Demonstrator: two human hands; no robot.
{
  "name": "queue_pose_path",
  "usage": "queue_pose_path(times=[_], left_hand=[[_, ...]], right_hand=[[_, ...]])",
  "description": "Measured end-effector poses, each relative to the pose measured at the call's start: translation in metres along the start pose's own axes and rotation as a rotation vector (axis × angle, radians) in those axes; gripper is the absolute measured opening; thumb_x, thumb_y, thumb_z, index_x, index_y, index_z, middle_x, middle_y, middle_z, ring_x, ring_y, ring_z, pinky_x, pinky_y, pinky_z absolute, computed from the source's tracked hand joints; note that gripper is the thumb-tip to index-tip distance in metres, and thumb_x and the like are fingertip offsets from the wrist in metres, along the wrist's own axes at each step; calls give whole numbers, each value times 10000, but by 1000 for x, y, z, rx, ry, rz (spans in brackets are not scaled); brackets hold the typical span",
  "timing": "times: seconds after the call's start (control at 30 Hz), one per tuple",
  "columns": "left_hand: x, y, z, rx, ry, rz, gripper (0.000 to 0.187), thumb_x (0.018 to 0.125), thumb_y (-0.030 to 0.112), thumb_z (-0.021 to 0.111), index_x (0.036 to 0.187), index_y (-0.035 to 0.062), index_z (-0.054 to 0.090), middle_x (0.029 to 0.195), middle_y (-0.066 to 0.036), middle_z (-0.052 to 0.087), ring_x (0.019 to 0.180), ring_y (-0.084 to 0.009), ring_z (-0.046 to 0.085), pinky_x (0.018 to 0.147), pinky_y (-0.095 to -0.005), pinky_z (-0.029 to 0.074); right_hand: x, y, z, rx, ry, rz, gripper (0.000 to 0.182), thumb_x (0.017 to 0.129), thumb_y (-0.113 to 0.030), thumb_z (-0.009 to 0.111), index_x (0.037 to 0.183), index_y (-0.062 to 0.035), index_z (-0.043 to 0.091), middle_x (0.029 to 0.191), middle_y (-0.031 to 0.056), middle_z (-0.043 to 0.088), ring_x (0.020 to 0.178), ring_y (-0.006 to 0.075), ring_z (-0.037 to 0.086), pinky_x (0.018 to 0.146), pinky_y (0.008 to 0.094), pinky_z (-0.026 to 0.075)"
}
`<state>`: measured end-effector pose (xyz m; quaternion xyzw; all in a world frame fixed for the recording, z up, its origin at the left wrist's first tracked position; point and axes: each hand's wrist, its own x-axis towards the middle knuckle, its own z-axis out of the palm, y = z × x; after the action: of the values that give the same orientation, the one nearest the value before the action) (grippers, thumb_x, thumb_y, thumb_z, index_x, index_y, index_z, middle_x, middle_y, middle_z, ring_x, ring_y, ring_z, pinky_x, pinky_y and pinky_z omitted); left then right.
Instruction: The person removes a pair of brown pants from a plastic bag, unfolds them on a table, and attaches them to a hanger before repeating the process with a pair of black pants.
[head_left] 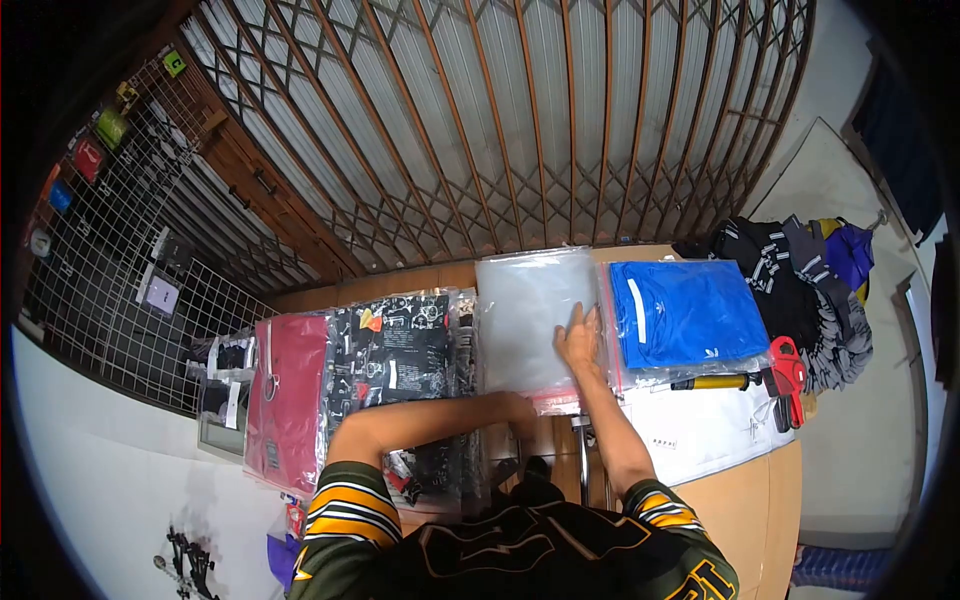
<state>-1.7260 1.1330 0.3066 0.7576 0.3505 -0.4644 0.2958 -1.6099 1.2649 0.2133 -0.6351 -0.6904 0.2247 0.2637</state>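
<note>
A grey garment in a clear plastic bag [525,320] lies flat in the middle, its lower edge reaching the table's front. My right hand [580,340] rests on the right part of this bag, fingers spread and nothing in them. At the bag's lower left corner is my left hand [518,408]; its fingers are hidden, so its grip cannot be made out. Just right of the grey package lies a bagged blue garment [690,312]. To the left are a bagged black printed garment [405,345] and a bagged dark red one [290,390].
Right of the hands are a white sheet [680,430], a black and yellow tool [715,382], a red tape dispenser [788,375] and a heap of dark clothes [800,290]. Behind stands a brown folding gate [540,130]; a wire rack [110,230] is at left.
</note>
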Motion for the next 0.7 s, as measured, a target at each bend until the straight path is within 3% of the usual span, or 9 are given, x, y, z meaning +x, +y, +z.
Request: queue_pose_path(times=[0.1,0.27,0.4,0.5,0.6,0.7], left_hand=[[-20,1,-9,-140,0,-36,970,892,700,558,1405,-121,504,1471,-275,510,1296,-386,549,1126,-455,398],[1,-7,0,-123,-40,-32,887,892,700,573,1364,-51,590,1426,-272,552,1195,-363,620,1030,-471,476],[26,-11,13,-13,23,-11,829,892,704,582,1312,-8,652,1399,-275,571,1132,-365,659,979,-481,507],[-15,2,-5,-100,3,-80,839,891,707,580,1305,-18,653,1379,-273,588,1159,-373,646,1012,-492,485],[-3,-4,-4,-95,-44,-77,864,893,690,589,1315,-62,624,1418,-273,556,1172,-397,632,1018,-492,482],[16,-11,16,-81,155,-112,937,904,642,609,1448,-105,453,1468,-355,463,1235,-448,591,1058,-486,467]], right_hand=[[-39,-21,-19,-47,2,-21,848,851,-253,737,1557,-20,330,1605,384,160,1472,540,227,1192,628,231],[-116,-23,-36,-211,-79,12,877,840,-311,756,1561,-40,338,1615,378,139,1462,556,230,1154,701,203],[-137,-5,-31,-148,-59,77,866,843,-352,759,1543,-29,363,1575,382,246,1422,564,294,1146,689,215],[-143,7,-24,-89,30,67,831,849,-355,756,1520,-22,396,1552,384,286,1400,562,325,1141,688,218],[-156,0,-34,-68,53,73,778,867,-328,743,1498,-6,421,1546,389,290,1410,564,309,1145,687,214],[-179,-6,-38,-112,162,-60,725,885,-301,727,1475,10,443,1545,394,285,1424,575,280,1141,710,201]])
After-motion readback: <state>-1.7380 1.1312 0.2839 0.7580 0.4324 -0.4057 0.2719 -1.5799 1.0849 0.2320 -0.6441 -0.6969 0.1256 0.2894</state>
